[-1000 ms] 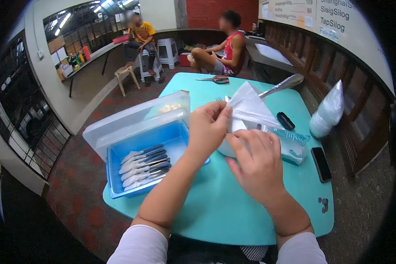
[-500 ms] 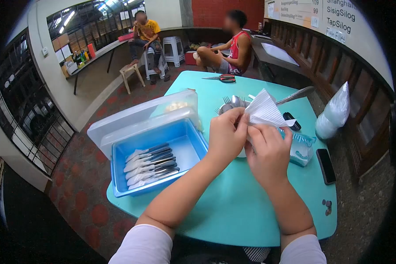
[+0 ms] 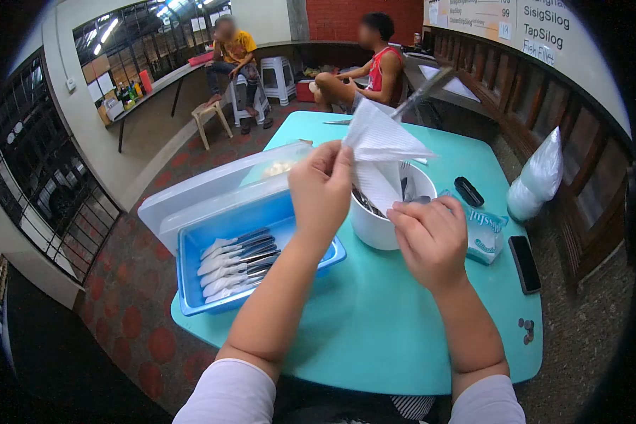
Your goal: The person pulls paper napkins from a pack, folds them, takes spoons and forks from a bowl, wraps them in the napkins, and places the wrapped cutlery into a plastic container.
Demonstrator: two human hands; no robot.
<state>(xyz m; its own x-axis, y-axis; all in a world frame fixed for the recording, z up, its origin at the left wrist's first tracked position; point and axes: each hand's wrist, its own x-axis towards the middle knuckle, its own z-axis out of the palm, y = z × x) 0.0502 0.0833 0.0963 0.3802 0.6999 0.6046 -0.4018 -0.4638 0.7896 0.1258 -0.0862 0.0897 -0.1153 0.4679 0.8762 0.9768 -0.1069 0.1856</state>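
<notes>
My left hand (image 3: 324, 185) is closed, pinching a white paper napkin (image 3: 383, 138) between thumb and fingers. A metal utensil (image 3: 424, 93) sticks out behind the napkin toward the upper right, its other end hidden. My right hand (image 3: 432, 240) is closed too, its fingertips at the napkin's lower corner, over the rim of a white tub (image 3: 374, 232). Forks and spoons (image 3: 410, 189) stand in the tub. To the left, a blue container (image 3: 275, 230) holds several napkin-wrapped utensils (image 3: 237, 265) in a row.
A clear plastic lid (image 3: 219, 187) leans behind the container. On the right are a tissue pack (image 3: 484, 237), a black object (image 3: 468, 191), a phone (image 3: 523, 264), coins (image 3: 526, 331) and a wrapped white stack (image 3: 537, 180). Scissors (image 3: 338, 122) lie at the back. Two people sit beyond the table.
My left hand has moved left and up with the napkin and utensil. My right hand has shifted slightly down, away from the left, and the tub shows more.
</notes>
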